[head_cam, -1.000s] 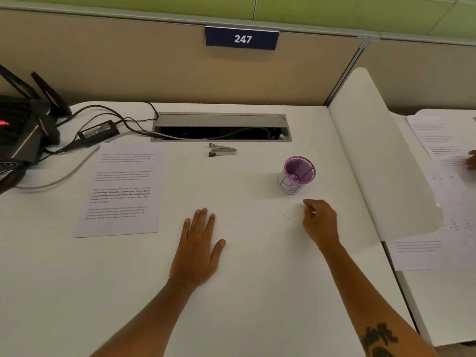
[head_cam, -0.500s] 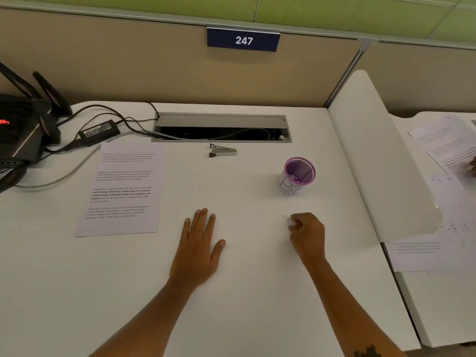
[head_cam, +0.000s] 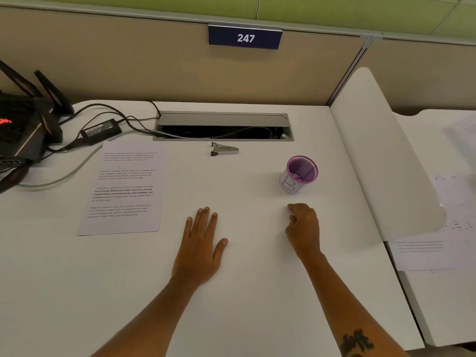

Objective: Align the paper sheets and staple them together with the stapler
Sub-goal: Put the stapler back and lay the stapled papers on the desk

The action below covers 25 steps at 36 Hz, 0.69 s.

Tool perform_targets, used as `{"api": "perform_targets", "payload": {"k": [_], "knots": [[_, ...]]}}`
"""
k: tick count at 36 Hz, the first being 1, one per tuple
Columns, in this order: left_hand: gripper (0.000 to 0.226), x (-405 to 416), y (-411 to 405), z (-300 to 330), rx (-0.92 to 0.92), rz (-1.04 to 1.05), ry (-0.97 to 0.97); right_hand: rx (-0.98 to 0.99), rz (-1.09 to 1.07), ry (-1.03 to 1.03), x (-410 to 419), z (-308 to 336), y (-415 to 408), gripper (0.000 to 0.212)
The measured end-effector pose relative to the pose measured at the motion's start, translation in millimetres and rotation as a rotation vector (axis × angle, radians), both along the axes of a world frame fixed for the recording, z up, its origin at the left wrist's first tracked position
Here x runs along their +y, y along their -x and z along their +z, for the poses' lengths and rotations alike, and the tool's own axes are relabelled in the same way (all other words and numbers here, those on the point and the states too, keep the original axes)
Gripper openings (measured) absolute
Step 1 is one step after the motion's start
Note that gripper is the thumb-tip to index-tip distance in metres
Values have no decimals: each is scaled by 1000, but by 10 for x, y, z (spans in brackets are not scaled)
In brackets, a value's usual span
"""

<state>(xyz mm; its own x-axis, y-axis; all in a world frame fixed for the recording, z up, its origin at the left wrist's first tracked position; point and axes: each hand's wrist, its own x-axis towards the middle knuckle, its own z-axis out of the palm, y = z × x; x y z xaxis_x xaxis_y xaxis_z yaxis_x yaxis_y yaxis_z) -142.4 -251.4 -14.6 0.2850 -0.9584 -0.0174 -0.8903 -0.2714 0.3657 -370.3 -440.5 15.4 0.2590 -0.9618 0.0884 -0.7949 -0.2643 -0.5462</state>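
The right hand [head_cam: 302,228] has drawn back, fingers curled.

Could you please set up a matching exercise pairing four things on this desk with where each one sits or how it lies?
Things:
1. stapler
2. printed sheet
3. purple mesh cup
4. left hand

Places or states:
A. flat on the desk, fingers straight
B. just in front of the cable slot
C. on the desk's left part, near the power adapter
D. upright, beyond the right hand

Pairs: 1-B, 2-C, 3-D, 4-A
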Motion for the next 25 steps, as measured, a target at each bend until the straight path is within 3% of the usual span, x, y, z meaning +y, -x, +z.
{"api": "perform_targets", "payload": {"k": [8,15,25], "knots": [[72,7,1,2,-1,2,2,26,74,-4,-31,43,-6,30],[73,10,-6,-2,14,4,1,114,102,-4,-37,79,-47,10],[73,0,-1,6,24,7,5,225,159,22,-164,-6,-44,27]]}}
